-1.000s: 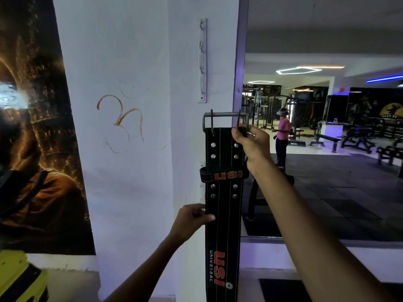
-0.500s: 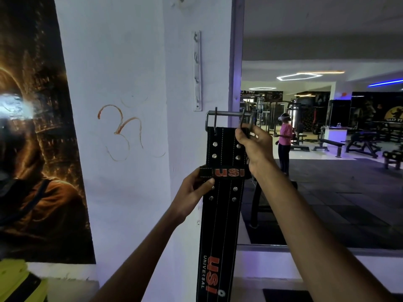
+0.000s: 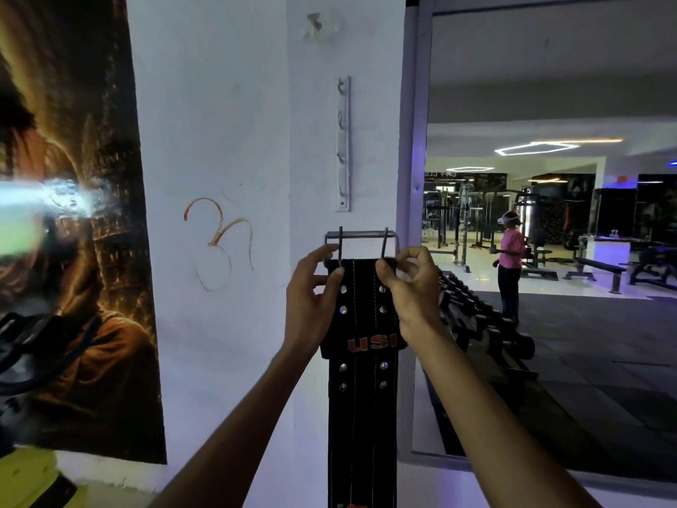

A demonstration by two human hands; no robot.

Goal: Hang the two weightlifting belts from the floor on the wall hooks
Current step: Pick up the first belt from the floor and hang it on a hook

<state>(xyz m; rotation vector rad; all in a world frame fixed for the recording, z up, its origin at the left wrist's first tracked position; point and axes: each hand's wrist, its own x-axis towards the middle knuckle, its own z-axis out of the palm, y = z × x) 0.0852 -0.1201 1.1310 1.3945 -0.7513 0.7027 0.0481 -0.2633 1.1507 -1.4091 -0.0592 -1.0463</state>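
Black weightlifting belt (image 3: 362, 405) held up vertically against the white wall (image 3: 219, 141), buckle end uppermost, strap hanging straight down past the bottom edge of the view. Left hand (image 3: 311, 298) clamped on the belt's left edge just below the metal buckle (image 3: 361, 236), thumb across the front, fingers curled behind. Right hand (image 3: 410, 287) pinching the top right corner of the belt, thumb and forefinger pressed together on the leather beside the right prong. Two prongs standing upright through the buckle frame — its top bar level and just below the lower end of the hook rail (image 3: 343, 144). Rail fixed upright on the wall near its right edge, several small hooks one above another, all bare; buckle not yet on any of them. Orange "USI" lettering on the belt's keeper loop (image 3: 366, 342), rivets in pairs above and below it.

Dark poster (image 3: 73, 251) on the left part of the wall, an orange scrawl between it and the belt. To the right, a framed mirror (image 3: 549, 251) — gym machines, benches and a person in a pink top (image 3: 511, 258) visible in it.
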